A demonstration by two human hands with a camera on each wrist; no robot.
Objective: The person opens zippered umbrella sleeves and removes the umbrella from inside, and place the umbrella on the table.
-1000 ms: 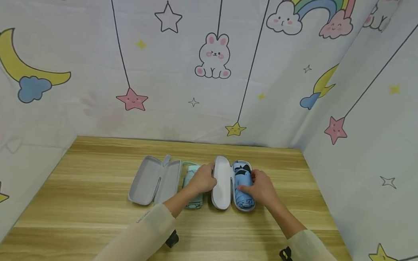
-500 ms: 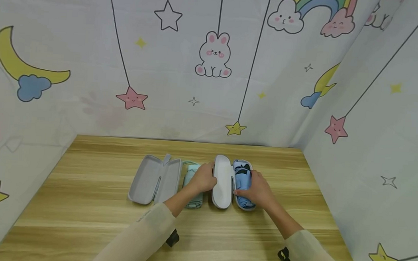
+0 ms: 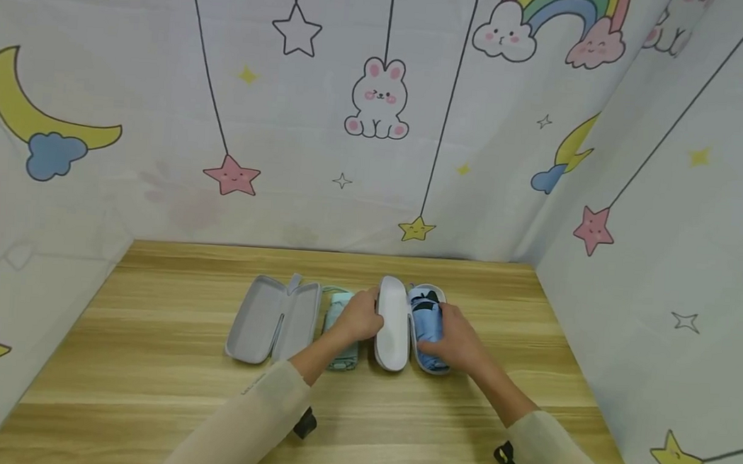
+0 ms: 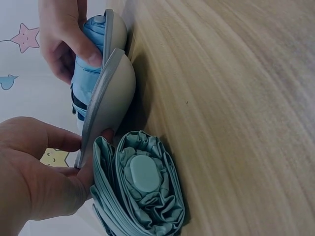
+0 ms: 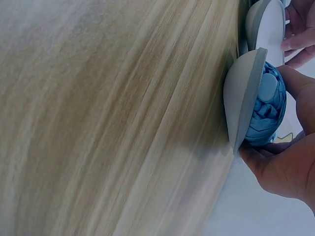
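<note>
A zippered hard case [image 3: 393, 336] lies open on the table, its lid to the left and its other half holding a folded blue umbrella [image 3: 426, 326] with a black band. My left hand [image 3: 360, 318] pinches the lid's outer edge between thumb and fingers. From the right, my right hand [image 3: 459, 340] grips the umbrella, thumb across its near part and fingers along the case's far side. In the right wrist view the umbrella's end cap [image 5: 267, 87] faces the camera, seated within the case's rim. A folded green umbrella [image 4: 145, 174] lies beside my left hand, partly hidden under it in the head view.
A second grey case [image 3: 257, 321] lies open at the left of the green umbrella. The wooden table [image 3: 145, 388] meets patterned cloth walls [image 3: 302, 213] behind and at the right [image 3: 649, 291]. A black wrist mount [image 3: 305, 423] shows under the left sleeve.
My right hand has slid slightly left over the blue umbrella, its thumb moving toward the hinge side and then back a little. My left hand stays at the lid.
</note>
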